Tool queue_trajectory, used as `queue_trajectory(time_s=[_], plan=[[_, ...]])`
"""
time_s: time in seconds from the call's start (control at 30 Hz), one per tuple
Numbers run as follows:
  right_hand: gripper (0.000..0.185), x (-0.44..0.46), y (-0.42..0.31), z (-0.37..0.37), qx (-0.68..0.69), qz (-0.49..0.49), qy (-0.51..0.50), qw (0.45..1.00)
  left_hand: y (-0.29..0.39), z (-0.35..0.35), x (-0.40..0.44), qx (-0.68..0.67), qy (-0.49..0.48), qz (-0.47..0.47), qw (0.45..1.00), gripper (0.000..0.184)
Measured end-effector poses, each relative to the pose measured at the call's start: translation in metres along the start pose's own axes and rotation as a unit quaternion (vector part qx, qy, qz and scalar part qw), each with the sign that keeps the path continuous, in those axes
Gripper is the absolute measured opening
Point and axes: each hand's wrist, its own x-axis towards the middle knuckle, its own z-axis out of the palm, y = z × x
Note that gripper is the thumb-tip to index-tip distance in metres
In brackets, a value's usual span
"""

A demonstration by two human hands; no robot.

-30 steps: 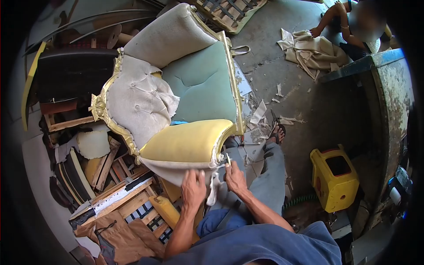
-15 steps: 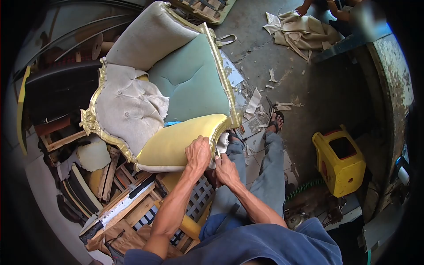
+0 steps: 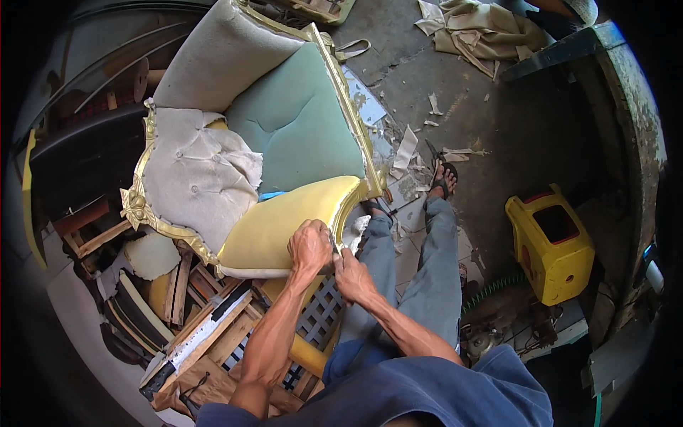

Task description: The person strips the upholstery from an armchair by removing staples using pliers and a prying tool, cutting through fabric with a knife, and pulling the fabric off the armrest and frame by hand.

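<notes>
An armchair (image 3: 284, 107) with a carved gold frame lies tipped in front of me. Its yellow-covered armrest (image 3: 284, 220) faces me. My left hand (image 3: 311, 247) is closed at the front edge of this armrest, fingers bent over the cover's edge. Just right of it, my right hand (image 3: 354, 277) is wrapped round a slim metal tool (image 3: 334, 243), whose tip points at that edge. Which kind of tool it is cannot be made out. White padding (image 3: 359, 228) sticks out beside the armrest front. Grey tufted fabric (image 3: 206, 160) hangs loose on the backrest, torn along one side.
Wooden frame parts (image 3: 213, 334) are piled at lower left. A yellow plastic stool (image 3: 555, 249) and a green coiled hose (image 3: 491, 293) are at right. Fabric scraps (image 3: 405, 149) litter the floor, and a beige cloth heap (image 3: 491, 35) lies farther off near a worn workbench (image 3: 637, 107).
Both hands have shifted slightly left, and the tool now leans toward my left hand. The view has moved a little. At the top right, another person's hands have gone out of view.
</notes>
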Motion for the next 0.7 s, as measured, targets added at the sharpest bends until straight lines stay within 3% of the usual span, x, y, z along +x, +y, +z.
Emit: queue_trajectory(time_s=[0.03, 0.2, 0.3, 0.33, 0.4, 0.47, 0.53, 0.57, 0.67, 0.7], plan=[[0.035, 0.005, 0.019, 0.012, -0.037, -0.044, 0.035, 0.998, -0.001, -0.001, 0.005, -0.002, 0.007, 0.003, 1.0, 0.012], [0.033, 0.007, 0.012, 0.005, -0.069, -0.068, 0.021, 0.995, 0.001, -0.001, 0.005, -0.018, 0.003, -0.006, 1.0, 0.013], [0.031, 0.008, 0.009, 0.006, -0.043, -0.024, 0.011, 0.999, -0.003, 0.001, 0.008, -0.033, 0.018, -0.006, 0.999, 0.009], [0.03, 0.017, 0.029, 0.015, -0.095, -0.086, 0.035, 0.991, -0.005, 0.003, -0.003, -0.031, 0.002, -0.015, 0.999, 0.009], [0.03, 0.006, 0.027, 0.011, -0.079, -0.076, 0.029, 0.994, -0.007, 0.004, 0.005, -0.025, -0.029, -0.034, 0.999, 0.009], [0.03, 0.035, 0.009, -0.001, -0.087, -0.101, 0.044, 0.99, -0.01, 0.005, 0.009, -0.07, 0.005, 0.001, 0.998, 0.008], [0.028, 0.01, 0.022, 0.014, -0.081, -0.06, 0.027, 0.995, -0.016, 0.008, 0.008, -0.076, -0.013, -0.027, 0.997, 0.008], [0.027, -0.004, 0.023, 0.013, -0.069, -0.034, 0.004, 0.997, -0.016, 0.005, 0.007, -0.101, -0.011, 0.001, 0.995, 0.007], [0.027, -0.002, 0.028, 0.012, -0.113, -0.101, 0.052, 0.987, -0.023, 0.012, 0.008, -0.126, -0.018, -0.008, 0.992, 0.007], [0.026, -0.019, 0.01, 0.004, -0.093, -0.056, 0.013, 0.994, -0.026, 0.011, 0.008, -0.133, -0.017, 0.004, 0.991, 0.007]])
